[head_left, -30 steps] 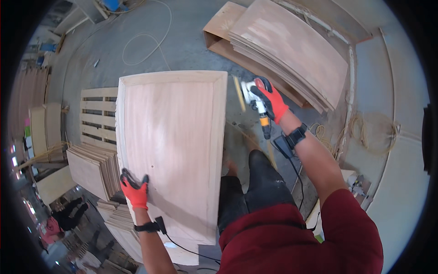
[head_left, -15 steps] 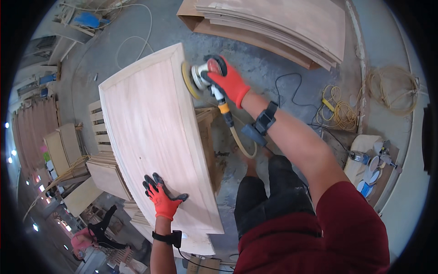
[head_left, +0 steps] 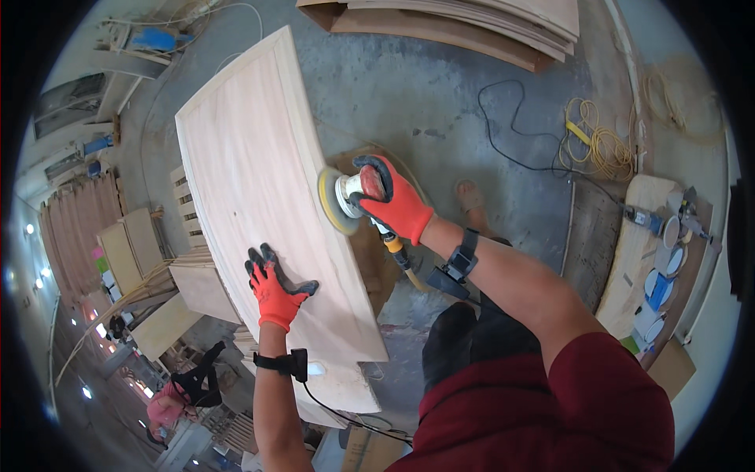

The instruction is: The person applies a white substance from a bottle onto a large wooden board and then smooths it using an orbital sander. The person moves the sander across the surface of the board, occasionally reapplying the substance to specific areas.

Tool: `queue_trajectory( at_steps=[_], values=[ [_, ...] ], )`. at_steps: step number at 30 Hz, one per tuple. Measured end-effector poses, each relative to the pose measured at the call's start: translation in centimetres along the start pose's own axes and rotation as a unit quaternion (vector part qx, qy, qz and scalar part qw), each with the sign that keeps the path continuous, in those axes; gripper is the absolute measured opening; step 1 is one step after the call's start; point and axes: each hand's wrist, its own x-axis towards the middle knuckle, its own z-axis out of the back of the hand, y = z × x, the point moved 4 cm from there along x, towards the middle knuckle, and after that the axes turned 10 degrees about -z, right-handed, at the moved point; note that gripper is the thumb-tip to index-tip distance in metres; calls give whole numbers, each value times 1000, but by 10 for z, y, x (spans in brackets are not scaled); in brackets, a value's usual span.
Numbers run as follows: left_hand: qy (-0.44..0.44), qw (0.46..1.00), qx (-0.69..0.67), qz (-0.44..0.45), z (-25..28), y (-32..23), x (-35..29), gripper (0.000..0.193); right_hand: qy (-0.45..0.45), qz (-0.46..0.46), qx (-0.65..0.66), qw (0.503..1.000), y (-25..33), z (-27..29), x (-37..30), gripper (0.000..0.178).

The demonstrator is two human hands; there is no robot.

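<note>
A large pale wooden panel (head_left: pixel 244 157) with a framed border lies in front of me, its long edge running away from me. My left hand (head_left: pixel 275 293), in a red and black glove, rests flat on its near part with the fingers spread. In a matching glove, my right hand (head_left: pixel 399 206) is wrapped around the body of an air-powered disc sander (head_left: pixel 354 193). The sander's round yellow-rimmed pad is turned on its side along the panel's right edge. A pale hose with an orange fitting (head_left: pixel 393 245) hangs below the tool.
Stacked panels (head_left: pixel 464 27) lie on the floor at the far right. A yellow cable coil (head_left: pixel 605 145) and a dark cord sit right of me. Sanding discs and another power tool (head_left: pixel 646 220) rest on a bench there. A co-worker (head_left: pixel 177 397) is at the lower left.
My right hand has drawn the sander nearer along the panel's right edge. My left hand stays flat on the panel. My legs have shifted, and the view has moved with me.
</note>
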Motion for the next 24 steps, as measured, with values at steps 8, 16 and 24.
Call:
queue_trajectory(
  at_steps=[8,16,24],
  values=[
    [57,993,75,-74,-56,18,-117,126,-1,-13,-4,1000,-60,-23,-115,65],
    [-35,990,40,-128,-66,25,-116,119,-42,0,-20,999,-119,-50,-256,69],
    [-30,990,66,-120,-77,37,-115,110,-32,-83,-20,996,-176,-71,-371,79]
  ],
)
